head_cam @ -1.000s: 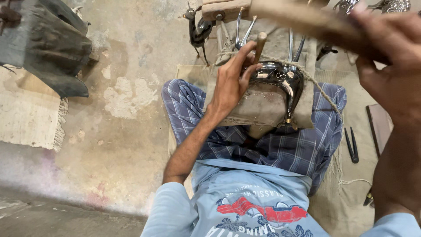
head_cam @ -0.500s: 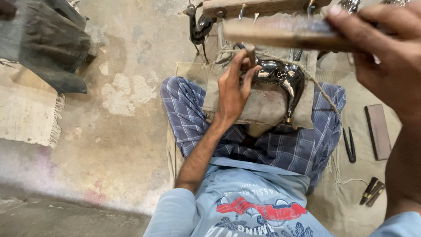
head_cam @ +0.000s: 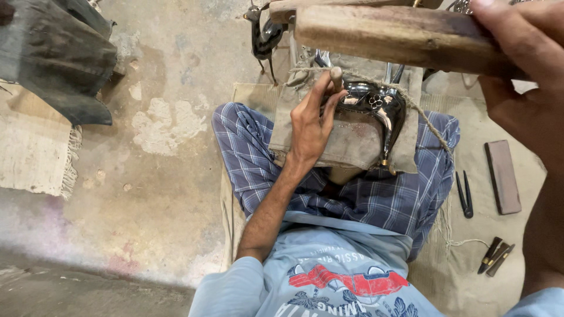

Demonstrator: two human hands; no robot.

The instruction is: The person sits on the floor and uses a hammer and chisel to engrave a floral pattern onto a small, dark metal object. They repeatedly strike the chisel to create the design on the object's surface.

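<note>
Fingers of left hand [head_cam: 310, 120] pinch one punch [head_cam: 336, 76] – right hand [head_cam: 523, 76] grips one mallet [head_cam: 393, 36]

Stained, patchy concrete floor [head_cam: 147, 194]; fringed mat [head_cam: 32, 152] left.

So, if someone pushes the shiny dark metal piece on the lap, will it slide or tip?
The metal piece looks polished, so probably slippery. It appears solid, likely heavy for its size. A rope crosses it and it lies on cloth padding, so it should hardly shift.
</note>
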